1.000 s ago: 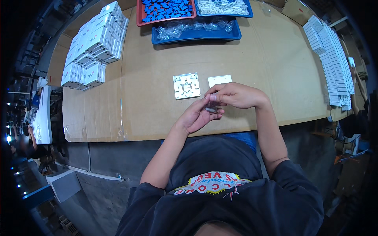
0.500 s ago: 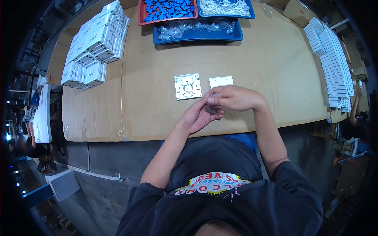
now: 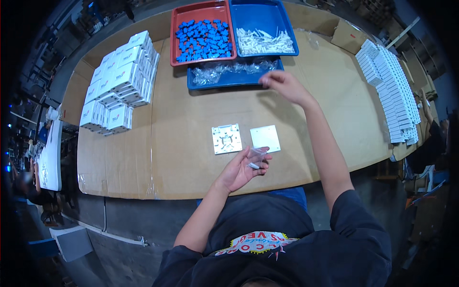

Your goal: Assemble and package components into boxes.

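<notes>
Worktop point(image 3: 191, 172): broad, covered in brown cardboard, carrying everything listed below.

Flat white cartons point(image 3: 389, 91): long double row along the right edge, well apart from both hands.

White boxes point(image 3: 119, 81): stacked block at the far left, several deep, clear of the working area.

Red tray point(image 3: 178, 28): far centre, filled with small blue plastic parts point(image 3: 203, 39).

Blue tray point(image 3: 287, 28): touching the red tray's right side, holding a heap of white plastic pieces point(image 3: 264, 41).

Lower blue tray point(image 3: 229, 80): just in front of the other two, holding clear plastic bags point(image 3: 229, 69).

White faceplate point(image 3: 226, 138): square, with cut-outs, lying flat near the front centre.

Plain white square plate point(image 3: 265, 137): just beside the faceplate on its right, not touching it.

Right hand point(image 3: 283, 83): raised over the right end of the lower blue tray, fingers loosely spread, holding nothing that can be made out. Its forearm crosses above the worktop to the right of the plain plate, hiding a strip of cardboard.

Left hand point(image 3: 241, 168): palm up near the front edge, just below the two plates, fingers pinched on a small clear bag point(image 3: 257, 157). The two hands are well apart.

Small clear bag: held above the worktop's front edge; contents too small to tell.
</notes>
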Available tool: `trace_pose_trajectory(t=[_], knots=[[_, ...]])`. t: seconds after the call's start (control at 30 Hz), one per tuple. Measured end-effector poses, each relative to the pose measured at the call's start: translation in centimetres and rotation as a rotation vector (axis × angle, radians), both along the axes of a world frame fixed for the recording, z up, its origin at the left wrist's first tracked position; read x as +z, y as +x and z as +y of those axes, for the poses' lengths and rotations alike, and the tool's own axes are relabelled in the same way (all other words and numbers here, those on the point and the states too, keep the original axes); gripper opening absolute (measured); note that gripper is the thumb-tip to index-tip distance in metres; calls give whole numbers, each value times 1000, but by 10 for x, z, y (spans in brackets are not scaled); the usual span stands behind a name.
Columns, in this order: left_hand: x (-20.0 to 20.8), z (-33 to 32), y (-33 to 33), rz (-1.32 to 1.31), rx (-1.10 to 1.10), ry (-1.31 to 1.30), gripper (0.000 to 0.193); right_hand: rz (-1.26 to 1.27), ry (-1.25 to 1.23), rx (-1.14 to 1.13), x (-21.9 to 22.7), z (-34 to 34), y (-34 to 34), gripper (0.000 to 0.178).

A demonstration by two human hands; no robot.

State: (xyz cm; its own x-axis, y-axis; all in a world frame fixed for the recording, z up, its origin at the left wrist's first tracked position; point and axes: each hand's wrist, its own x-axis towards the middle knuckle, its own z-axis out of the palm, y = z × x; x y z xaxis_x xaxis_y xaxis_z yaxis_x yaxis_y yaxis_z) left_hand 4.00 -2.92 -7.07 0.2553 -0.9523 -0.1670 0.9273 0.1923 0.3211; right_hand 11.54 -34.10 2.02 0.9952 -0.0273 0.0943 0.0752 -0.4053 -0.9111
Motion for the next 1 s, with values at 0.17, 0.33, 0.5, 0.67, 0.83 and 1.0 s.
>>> trace_pose_trajectory(t=[0.17,0.33,0.5,0.67,0.83,1.0], knots=[[4,-1,0,-30,-15,28,63,-304,-435,-403,3,-59,85,20],[5,-2,1,-28,-23,51,63,-330,-762,-528,8,-103,140,21],[16,-1,-1,-70,-32,83,58,-228,-958,-459,3,-109,165,22],[7,1,-2,-196,-33,91,57,-191,-906,-499,-2,-115,169,20],[7,-6,1,-23,-33,36,57,-258,-417,-595,10,-121,154,22],[-2,2,2,-79,-20,85,53,-262,986,-186,61,-58,94,22]])
